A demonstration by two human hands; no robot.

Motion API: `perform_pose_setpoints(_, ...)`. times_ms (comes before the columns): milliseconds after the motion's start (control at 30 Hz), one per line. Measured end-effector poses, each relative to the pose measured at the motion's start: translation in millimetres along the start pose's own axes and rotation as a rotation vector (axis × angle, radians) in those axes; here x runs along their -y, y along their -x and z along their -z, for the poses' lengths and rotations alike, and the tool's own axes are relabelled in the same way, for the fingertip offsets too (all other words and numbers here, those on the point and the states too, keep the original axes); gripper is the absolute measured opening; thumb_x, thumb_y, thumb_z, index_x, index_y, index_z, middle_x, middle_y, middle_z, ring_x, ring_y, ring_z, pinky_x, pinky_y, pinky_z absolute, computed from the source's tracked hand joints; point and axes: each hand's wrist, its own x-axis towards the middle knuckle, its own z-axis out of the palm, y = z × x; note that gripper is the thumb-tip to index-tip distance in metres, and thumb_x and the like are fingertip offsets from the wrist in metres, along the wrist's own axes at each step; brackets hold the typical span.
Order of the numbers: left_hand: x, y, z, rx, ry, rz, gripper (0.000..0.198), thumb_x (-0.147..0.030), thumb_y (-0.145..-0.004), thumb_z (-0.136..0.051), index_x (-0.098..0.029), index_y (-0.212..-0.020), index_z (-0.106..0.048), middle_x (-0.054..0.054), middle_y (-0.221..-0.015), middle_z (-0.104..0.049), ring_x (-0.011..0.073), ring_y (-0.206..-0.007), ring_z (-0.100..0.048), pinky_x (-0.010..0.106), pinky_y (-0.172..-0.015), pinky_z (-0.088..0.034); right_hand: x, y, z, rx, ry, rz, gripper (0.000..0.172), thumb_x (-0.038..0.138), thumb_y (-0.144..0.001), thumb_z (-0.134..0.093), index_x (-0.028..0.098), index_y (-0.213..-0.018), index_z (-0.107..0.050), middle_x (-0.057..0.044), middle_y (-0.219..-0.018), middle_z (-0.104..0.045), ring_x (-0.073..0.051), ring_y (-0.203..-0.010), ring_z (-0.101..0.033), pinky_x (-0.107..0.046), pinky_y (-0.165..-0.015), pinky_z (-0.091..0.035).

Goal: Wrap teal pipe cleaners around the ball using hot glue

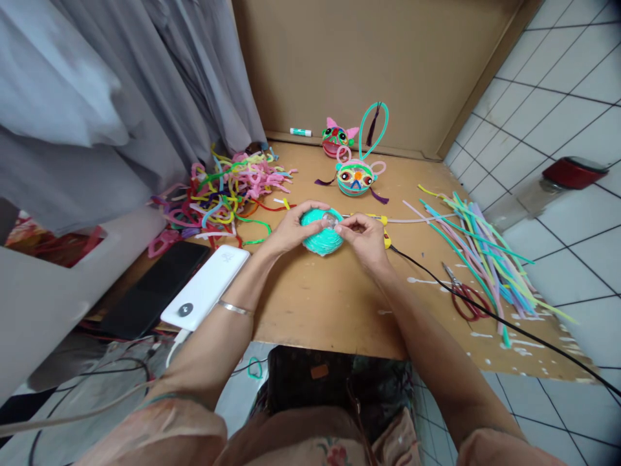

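My left hand (297, 226) is closed round the left side of a turquoise ball (322, 243), which looks wrapped in coiled pipe cleaner. A clear, uncovered patch shows near its top, under my left thumb. At the ball's upper right, my right hand (363, 238) is closed in a pinch against that patch; whatever lies between its fingertips is too small to make out. Just behind and beside my right hand is a yellow-handled tool (387, 239) with a black cord, partly hidden by the hand.
Two finished animal-face ornaments (356, 178) and a glue stick (301, 132) stand at the back. Tangled pipe cleaners (242, 181) lie left; straight pipe cleaners (485, 246) and red-handled scissors (466, 299) lie right. A white power bank (206, 285) and black phone (155, 288) sit front left.
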Motion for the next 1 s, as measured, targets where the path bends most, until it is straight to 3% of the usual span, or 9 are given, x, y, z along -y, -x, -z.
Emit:
perform_pose_setpoints(333,-0.2,0.2,-0.5,-0.012,0.016,0.015,0.054,-0.049,-0.071,-0.073,-0.015,-0.113,-0.065,0.011,-0.12,-0.068,0.0257,-0.111,-0.062,0.037,-0.096,-0.05,2.4,-2.3,5.0,0.034,-0.082,-0.073,0.016,0.03,-0.057,-0.077,0.02,-0.059,-0.064,0.004,-0.056,-0.06,-0.009,-0.055,-0.049,-0.026,-0.055,-0.042)
perform_pose_setpoints(1000,-6.3,1.5,-2.8,-0.006,0.016,0.032,0.054,-0.051,-0.071,-0.07,-0.016,-0.112,-0.065,0.009,-0.117,-0.068,0.0252,-0.107,-0.063,0.036,-0.093,-0.05,1.3,-2.5,5.1,0.045,-0.077,-0.067,0.016,0.029,-0.058,-0.077,0.021,-0.061,-0.064,0.004,-0.058,-0.062,-0.011,-0.056,-0.053,-0.027,-0.057,-0.045)
